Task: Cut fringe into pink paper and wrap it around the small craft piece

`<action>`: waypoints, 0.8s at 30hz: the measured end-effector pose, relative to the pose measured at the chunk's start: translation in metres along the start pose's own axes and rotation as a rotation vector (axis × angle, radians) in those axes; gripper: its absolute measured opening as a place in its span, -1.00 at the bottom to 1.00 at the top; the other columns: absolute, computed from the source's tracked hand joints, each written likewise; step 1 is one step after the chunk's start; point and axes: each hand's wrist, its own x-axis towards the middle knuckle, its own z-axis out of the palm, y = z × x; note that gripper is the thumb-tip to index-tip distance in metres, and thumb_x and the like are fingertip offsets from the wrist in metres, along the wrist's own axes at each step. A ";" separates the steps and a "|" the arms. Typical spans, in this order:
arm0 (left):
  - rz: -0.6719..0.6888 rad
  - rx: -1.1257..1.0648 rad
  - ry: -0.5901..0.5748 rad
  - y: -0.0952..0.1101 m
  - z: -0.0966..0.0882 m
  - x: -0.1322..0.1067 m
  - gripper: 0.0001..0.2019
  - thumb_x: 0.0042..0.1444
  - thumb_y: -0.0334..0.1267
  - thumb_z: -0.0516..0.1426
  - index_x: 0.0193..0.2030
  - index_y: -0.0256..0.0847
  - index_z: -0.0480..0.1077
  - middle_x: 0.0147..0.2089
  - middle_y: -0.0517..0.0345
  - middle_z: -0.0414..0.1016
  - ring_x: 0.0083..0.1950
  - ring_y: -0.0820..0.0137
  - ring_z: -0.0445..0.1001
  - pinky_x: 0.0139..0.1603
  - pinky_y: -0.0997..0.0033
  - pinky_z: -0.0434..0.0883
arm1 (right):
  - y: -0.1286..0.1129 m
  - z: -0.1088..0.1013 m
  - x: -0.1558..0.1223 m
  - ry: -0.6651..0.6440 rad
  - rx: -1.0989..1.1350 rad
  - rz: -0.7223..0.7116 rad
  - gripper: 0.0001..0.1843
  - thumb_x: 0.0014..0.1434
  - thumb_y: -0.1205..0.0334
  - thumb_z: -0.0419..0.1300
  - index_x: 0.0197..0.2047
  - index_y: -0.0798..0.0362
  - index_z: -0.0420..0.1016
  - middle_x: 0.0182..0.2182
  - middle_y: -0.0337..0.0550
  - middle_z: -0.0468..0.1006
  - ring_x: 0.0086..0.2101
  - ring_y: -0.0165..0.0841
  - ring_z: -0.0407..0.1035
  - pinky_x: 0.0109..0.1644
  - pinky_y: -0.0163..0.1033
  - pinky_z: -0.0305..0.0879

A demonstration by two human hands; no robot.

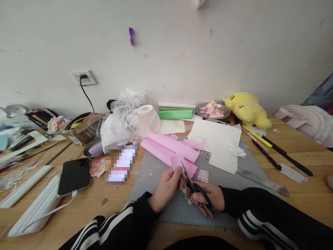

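Observation:
Between the thumb and fingers of my left hand (168,185) is a small piece of pink paper (177,161), held up over the cutting mat (169,211). My right hand (208,196) grips black-handled scissors (199,191), their blades pointing up and left against the pink piece. Whether the blades are cutting into it I cannot tell. Behind the hands lie rolled pink sheets (166,147). A small pink-and-white patterned piece (203,175) rests just beyond my right hand. Several small white discs (187,196) sit on the mat, partly hidden by my fingers.
White card (221,139) and a metal ruler (262,181) lie to the right, with pens (257,136) beyond. A phone (74,177) rests on a white power strip (39,208) at left. Along the wall stand a plastic bag (119,125), a plate of cutouts (226,110) and a yellow plush toy (247,107).

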 end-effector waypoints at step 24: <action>-0.019 -0.026 -0.046 0.005 0.003 -0.001 -0.60 -0.04 0.08 -0.04 -0.60 -0.24 0.22 -0.78 0.34 0.14 -0.75 0.56 0.15 -0.67 0.53 0.13 | 0.005 -0.003 -0.001 -0.032 -0.027 -0.017 -0.39 -0.13 -0.22 0.05 -0.20 0.12 0.12 -0.49 -0.30 0.22 -0.73 -0.61 0.21 -0.78 -0.50 0.09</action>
